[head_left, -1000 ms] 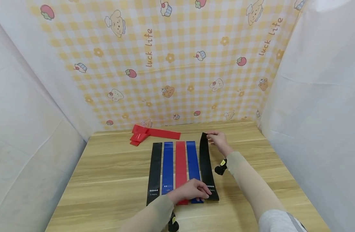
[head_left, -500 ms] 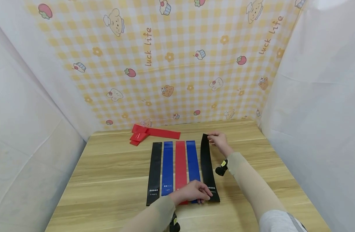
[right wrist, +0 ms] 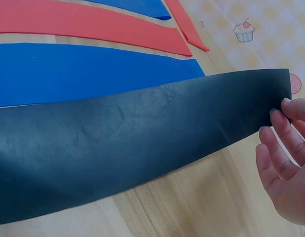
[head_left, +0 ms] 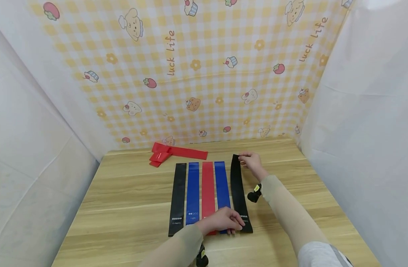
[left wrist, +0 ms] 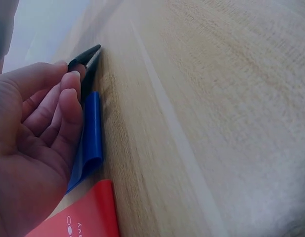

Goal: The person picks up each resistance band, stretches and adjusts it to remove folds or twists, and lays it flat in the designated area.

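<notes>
A black resistance band (head_left: pixel 238 189) lies rightmost in a row of flat loop bands, bowed, with its far end raised off the table. My right hand (head_left: pixel 252 162) pinches that far end between thumb and index finger; in the right wrist view the other fingers (right wrist: pixel 272 160) are half curled beside it. At the near end, my left hand (head_left: pixel 224 219) pinches the band's edge with thumb and index finger, and the loop gapes slightly there in the left wrist view. Under the left wrist lie a blue band (head_left: pixel 222 185) and a red band (head_left: pixel 208 185), their near ends partly covered.
Farther left in the row are another blue band (head_left: pixel 193 193) and another black band (head_left: pixel 178 198). A crumpled red band (head_left: pixel 161 155) lies at the back, one end stretched right. Patterned cloth (head_left: pixel 197 85) rises behind the wooden table (head_left: pixel 123 207), with white sheets on both sides.
The black band and both hands have shifted very slightly right and toward the near side, mostly in the first half second. Both hands keep their hold; the other bands stay put.
</notes>
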